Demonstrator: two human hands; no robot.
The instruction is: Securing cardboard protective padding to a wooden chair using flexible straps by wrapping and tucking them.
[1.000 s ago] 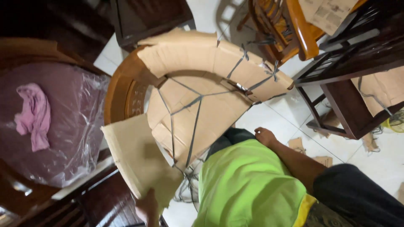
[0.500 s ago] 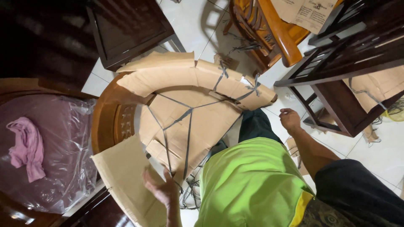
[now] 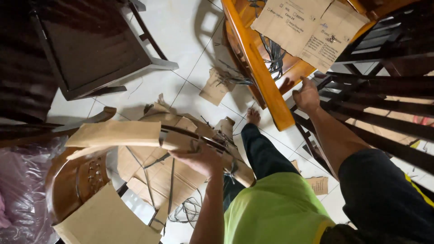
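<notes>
A wooden chair (image 3: 74, 180) wrapped in brown cardboard and grey strapping stands low on the left. My left hand (image 3: 199, 160) is closed on its cardboard-covered curved back rail (image 3: 117, 134), near the rail's right end. A loose cardboard sheet (image 3: 106, 219) leans against the chair's seat below. My right hand (image 3: 307, 95), on a dark-sleeved arm, reaches out to the right. It rests with loose fingers against the top of a dark slatted wooden frame (image 3: 384, 108), beside an orange wooden chair (image 3: 257, 68). My green shirt and dark trouser leg fill the bottom middle.
A dark wooden stool or chair (image 3: 90, 49) stands at the upper left on the white tiled floor (image 3: 181, 36). Cardboard scraps (image 3: 217, 86) and cut grey straps (image 3: 190, 210) lie on the tiles. Printed cardboard (image 3: 307, 27) lies on the orange chair. A plastic-wrapped seat (image 3: 18, 190) sits at far left.
My left hand has gone from the loose cardboard sheet up to the wrapped back rail and gripped it. My right hand has moved from beside my leg to the dark frame.
</notes>
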